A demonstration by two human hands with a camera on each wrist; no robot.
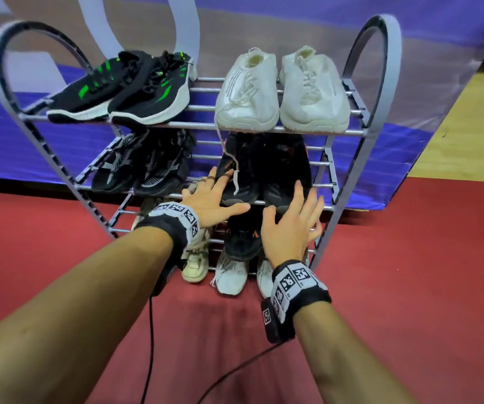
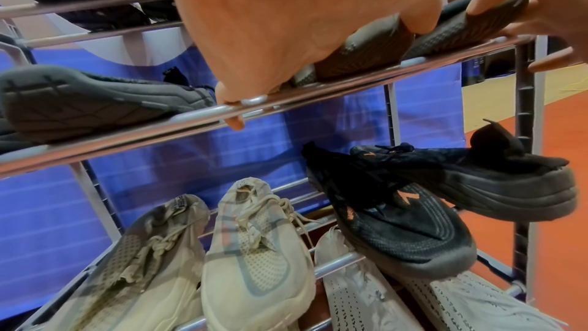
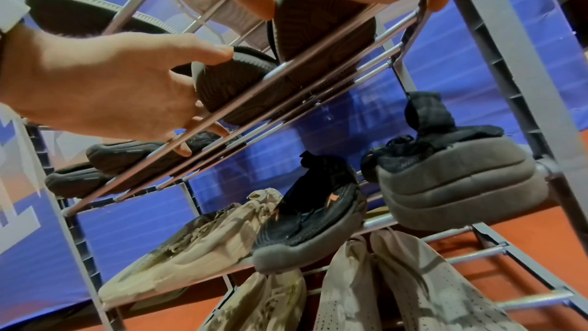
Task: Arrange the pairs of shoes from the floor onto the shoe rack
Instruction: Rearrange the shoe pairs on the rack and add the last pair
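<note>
Black shoes with orange marks (image 1: 264, 167) sit on the shoe rack (image 1: 360, 132), second shelf, right side. Left hand (image 1: 211, 199) and right hand (image 1: 290, 225) rest spread-fingered on the toes, gripping nothing. I'd nudge both toes evenly until they line up at the front bar.

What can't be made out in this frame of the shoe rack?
- Head view: the left hand and right hand cover the toes of the black orange-trimmed sneakers.
- Head view: the pale sneakers on the lowest tier are partly hidden behind the forearms.
- Wrist views: both palms are cut off by the top edge.
</note>
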